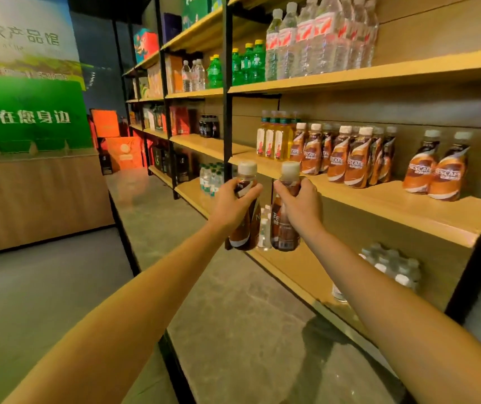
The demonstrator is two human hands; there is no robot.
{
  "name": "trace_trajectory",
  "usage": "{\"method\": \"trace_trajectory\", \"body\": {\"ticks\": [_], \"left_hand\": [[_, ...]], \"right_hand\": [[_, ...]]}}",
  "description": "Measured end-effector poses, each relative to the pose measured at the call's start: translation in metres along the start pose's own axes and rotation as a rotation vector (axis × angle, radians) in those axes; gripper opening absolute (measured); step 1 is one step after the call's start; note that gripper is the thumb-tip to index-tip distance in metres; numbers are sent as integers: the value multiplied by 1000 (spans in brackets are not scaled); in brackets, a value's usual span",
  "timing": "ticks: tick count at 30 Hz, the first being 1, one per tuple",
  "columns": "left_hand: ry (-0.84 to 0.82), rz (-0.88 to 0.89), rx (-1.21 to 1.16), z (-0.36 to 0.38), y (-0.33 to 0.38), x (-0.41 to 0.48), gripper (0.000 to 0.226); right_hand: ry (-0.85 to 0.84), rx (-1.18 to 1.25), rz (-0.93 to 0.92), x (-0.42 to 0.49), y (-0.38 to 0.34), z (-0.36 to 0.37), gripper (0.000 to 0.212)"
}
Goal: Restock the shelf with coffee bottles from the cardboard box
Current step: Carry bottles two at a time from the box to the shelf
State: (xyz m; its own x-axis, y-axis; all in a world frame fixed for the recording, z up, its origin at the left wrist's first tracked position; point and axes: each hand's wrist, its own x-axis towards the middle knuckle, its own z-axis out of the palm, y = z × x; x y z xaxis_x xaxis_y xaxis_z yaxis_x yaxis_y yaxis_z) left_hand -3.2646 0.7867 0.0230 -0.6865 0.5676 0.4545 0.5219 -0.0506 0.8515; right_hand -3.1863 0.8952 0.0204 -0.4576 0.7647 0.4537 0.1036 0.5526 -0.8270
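Fingers (249, 190) of the left hand (232, 207) are wrapped round the shoulder of a coffee bottle (242, 234), clamped on it just below its pale cap. Those of the right hand (302, 207) grip a second coffee bottle (284, 233) in the same manner. Both bottles are upright and side by side, close together without clearly touching. They are held in the air in front of the middle shelf board (393, 207), at its left end and partly below its front edge. Toward the back of that board stands a cluster of shelved coffee bottles (350, 157) with brown-and-orange labels. A separate pair of coffee bottles (434, 172) stands further right on the same board, with bare wood between the two groups. At the board's left end, just beside the cluster, stand yellow drink bottles (274, 137). Above the board, on the next level, are clear water bottles (315, 42) with red labels and green bottles (248, 64). Below the board lie shrink-wrapped packs of small bottles (390, 265).
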Motion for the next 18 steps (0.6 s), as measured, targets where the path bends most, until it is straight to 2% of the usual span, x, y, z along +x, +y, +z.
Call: {"method": "trace_trajectory", "body": {"ticks": [4,8,11,15,18], "left_hand": [[-155,44,-58,4,-22,60,23],[-299,92,-124,23,-28,99,22],[-377,141,-192,47,-26,116,18],[-487,201,-282,88,-15,126,34],[-542,254,-331,116,1,131,31]], "right_hand": [[162,-33,68,35,8,16,28],[323,-113,121,53,12,12,35],[400,-164,124,60,17,-4,35],[504,-240,145,67,26,-37,37],[573,-295,138,74,30,-67,43]]}}
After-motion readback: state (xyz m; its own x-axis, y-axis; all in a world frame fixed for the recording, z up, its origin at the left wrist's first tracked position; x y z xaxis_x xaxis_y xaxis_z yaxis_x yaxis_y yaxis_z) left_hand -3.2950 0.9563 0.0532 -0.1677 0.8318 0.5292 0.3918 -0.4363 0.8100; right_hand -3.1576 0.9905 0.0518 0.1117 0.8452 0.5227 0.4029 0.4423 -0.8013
